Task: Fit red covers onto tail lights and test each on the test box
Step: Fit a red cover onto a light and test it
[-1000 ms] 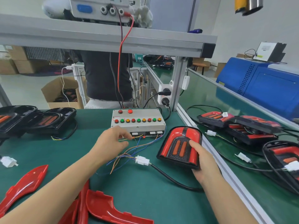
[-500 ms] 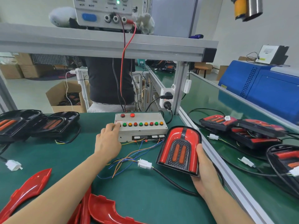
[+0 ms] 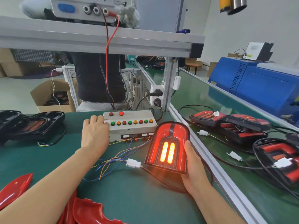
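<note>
while r hand (image 3: pixel 193 168) fingers grip tail light (image 3: pixel 168 147), lit orange, l hand (image 3: pixel 95 133) fingers press test box (image 3: pixel 129 128).

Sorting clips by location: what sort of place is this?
Probably a factory assembly and test bench: a grey push-button test box, a lit red tail light, and finished black-and-red lights on green matting.

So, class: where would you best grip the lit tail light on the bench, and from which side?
Grip the tail light by its long right edge, as the right hand does: that keeps the glowing face uncovered and stays clear of the cable and white connector at its lower left.
</note>
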Demonstrator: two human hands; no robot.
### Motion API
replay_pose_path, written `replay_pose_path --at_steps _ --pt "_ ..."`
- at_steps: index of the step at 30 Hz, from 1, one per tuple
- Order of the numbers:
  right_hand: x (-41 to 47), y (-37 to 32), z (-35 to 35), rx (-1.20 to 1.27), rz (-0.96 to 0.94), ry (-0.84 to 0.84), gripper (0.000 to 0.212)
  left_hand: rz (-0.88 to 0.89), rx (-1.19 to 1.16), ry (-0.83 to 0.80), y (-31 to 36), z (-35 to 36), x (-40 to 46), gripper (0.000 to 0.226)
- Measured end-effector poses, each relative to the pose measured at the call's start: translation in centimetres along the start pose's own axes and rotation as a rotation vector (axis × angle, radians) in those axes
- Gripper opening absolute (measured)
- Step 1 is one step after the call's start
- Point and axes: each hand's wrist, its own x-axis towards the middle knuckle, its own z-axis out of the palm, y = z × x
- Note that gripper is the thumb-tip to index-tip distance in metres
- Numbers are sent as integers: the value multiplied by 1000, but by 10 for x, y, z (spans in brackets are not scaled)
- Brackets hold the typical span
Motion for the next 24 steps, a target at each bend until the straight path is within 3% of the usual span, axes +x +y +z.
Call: replay_pose_path --at_steps 8,11,14,20,24 --pt "-1 -1 0 -33 -16 -14 50 -61 -43 -9 6 -6 -8 39" --pt "-2 -2 -1 -33 -22 -33 53 -104 -186 -37 25 -13 -12 61" --pt "-3 -3 -2 -12 -10 -44 54 -13 -370 -62 59 -20 -12 79" --pt "-4 -2 -2 62 -8 -48 55 25 -501 -312 106 -30 9 73" --pt "-4 -2 -2 76 6 -54 53 -13 -493 -345 115 -27 8 72"
